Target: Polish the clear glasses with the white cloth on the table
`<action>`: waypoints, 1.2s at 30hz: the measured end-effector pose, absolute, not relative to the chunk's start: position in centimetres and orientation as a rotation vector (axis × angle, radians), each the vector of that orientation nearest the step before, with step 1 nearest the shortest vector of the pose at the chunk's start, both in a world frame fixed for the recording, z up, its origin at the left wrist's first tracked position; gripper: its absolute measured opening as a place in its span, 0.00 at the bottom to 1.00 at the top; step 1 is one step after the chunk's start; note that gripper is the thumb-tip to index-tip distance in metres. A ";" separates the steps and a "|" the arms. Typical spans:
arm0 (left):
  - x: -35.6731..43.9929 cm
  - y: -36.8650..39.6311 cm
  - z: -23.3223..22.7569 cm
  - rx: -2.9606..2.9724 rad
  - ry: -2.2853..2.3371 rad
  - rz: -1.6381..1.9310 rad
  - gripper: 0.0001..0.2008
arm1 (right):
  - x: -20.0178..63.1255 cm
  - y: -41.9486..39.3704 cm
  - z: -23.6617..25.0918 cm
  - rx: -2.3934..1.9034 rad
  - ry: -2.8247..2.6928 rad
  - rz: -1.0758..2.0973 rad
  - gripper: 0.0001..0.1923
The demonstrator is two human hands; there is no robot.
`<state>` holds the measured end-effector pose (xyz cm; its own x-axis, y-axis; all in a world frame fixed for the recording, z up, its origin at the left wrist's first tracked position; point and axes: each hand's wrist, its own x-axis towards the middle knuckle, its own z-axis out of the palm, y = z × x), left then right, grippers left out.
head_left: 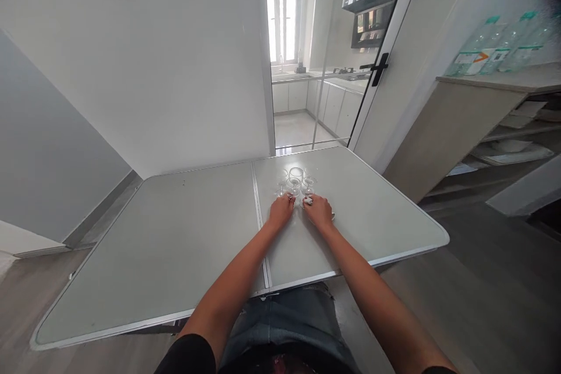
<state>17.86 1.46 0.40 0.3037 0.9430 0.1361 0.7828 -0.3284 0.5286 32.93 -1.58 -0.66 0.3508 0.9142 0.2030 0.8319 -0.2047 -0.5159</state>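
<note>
Several clear stemmed glasses (295, 178) stand close together on the folding table (201, 228), just beyond my hands. My left hand (281, 209) is closed, its fingertips pinched near the front of the glasses; what lies between them I cannot make out. Level with it, my right hand (319, 211) curls around a small white object (308, 201), which shows at the fingertips and whose kind is unclear. A small gap separates the two hands. Part of a small pale item (333, 215) shows at the outer side of my right hand, mostly hidden by it.
Past the table's far edge is a glazed door (313, 99) with a black handle (379, 69) and a kitchen behind it. Plastic bottles (491, 49) stand on a shelf unit (460, 128) at the right. A metal seam (259, 216) crosses the tabletop.
</note>
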 end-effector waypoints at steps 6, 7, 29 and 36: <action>11.0 0.1 0.8 2.156 1.596 0.773 0.17 | 31.7 -2.9 -1.0 -1.903 -1.602 0.113 0.17; 9.0 0.1 1.0 2.127 1.645 0.797 0.17 | 30.9 -3.0 -0.9 -1.858 -1.630 0.109 0.17; -15.4 1.1 -0.2 1.618 2.436 0.857 0.17 | -0.1 3.3 1.7 -1.607 -2.094 0.533 0.14; -15.9 1.0 -0.4 1.539 2.505 0.877 0.17 | -1.9 3.8 1.5 -1.582 -2.130 0.529 0.14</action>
<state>-15.86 0.96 -0.41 -0.4947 0.8392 0.2257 0.7968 0.3344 0.5033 -1.89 3.82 1.55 -0.2546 0.9602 0.1148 0.7947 0.2753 -0.5410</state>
